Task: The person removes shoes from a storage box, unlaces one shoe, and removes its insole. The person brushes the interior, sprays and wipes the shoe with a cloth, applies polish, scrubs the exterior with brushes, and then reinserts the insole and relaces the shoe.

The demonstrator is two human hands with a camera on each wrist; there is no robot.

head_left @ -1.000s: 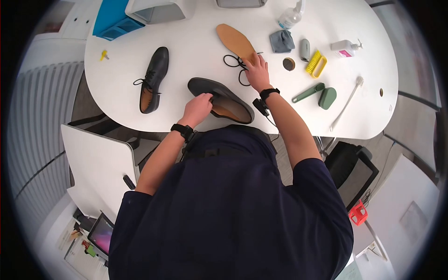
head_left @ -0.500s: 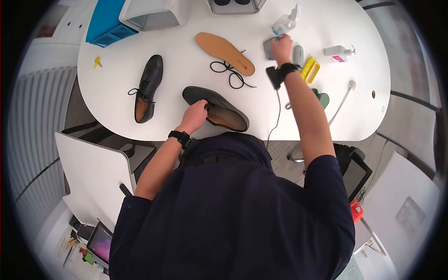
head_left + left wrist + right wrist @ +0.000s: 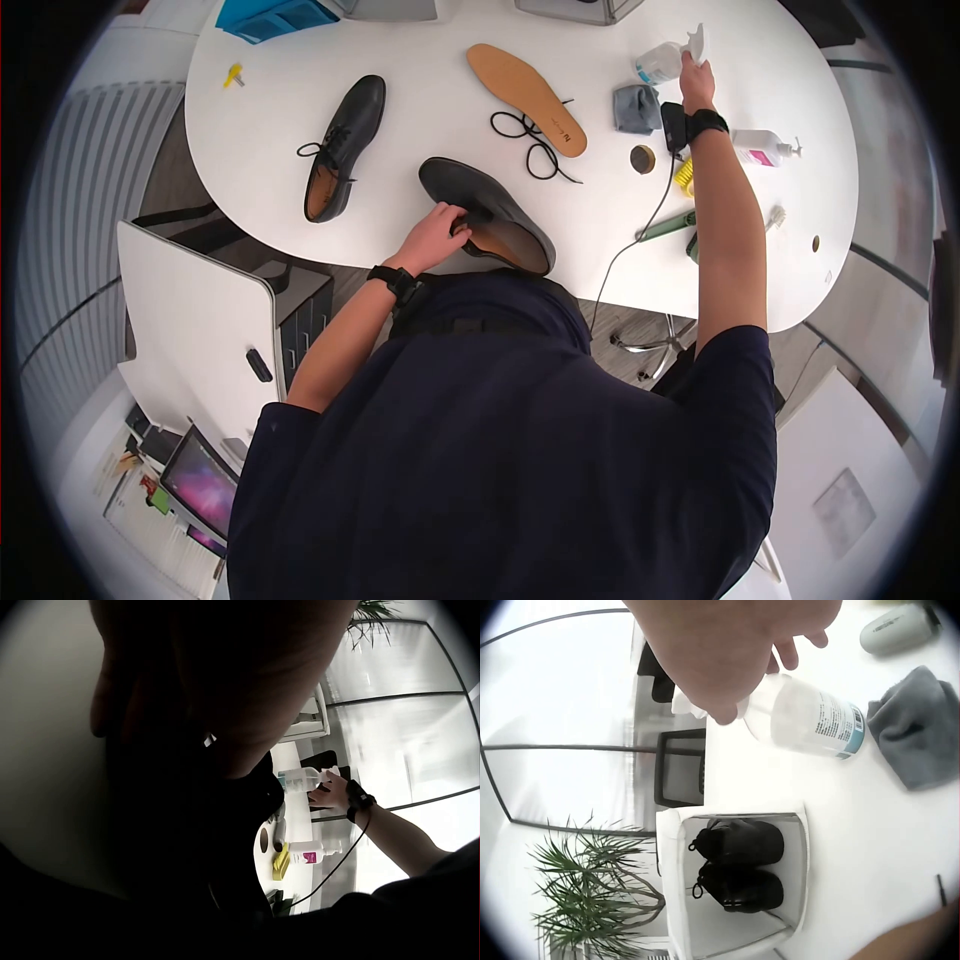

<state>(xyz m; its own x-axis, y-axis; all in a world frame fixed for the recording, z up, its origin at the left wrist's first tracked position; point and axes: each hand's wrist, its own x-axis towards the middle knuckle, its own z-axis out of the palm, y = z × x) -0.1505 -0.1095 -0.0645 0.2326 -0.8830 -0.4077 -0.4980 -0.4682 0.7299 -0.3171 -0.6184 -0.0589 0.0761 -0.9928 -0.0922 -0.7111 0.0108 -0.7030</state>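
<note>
My left hand point(image 3: 437, 238) grips a black leather shoe point(image 3: 470, 184) by the edge of its opening, near the table's front edge. The shoe lies tilted, its tan inside showing. At the back right, my right hand point(image 3: 699, 86) holds a clear spray bottle point(image 3: 658, 64) round the neck, just below its white trigger head. The right wrist view shows this bottle point(image 3: 802, 716) leaning over, with a blue-edged label. A tan insole point(image 3: 528, 92) lies beyond the shoe, next to a loose black shoelace point(image 3: 540, 158). In the left wrist view the left hand is dark and mostly hides the shoe.
A laced black shoe point(image 3: 352, 120) stands at left. Near the right hand lie a grey cloth point(image 3: 636, 108), a round tin point(image 3: 642, 158), a yellow brush point(image 3: 685, 178), a pump bottle point(image 3: 758, 147) and a green-handled brush point(image 3: 667, 225). A cable point(image 3: 628, 247) trails from the right wrist.
My right hand has left the insole, passed over the grey cloth and moved right to the spray bottle, which it now holds. The left hand stays on the shoe.
</note>
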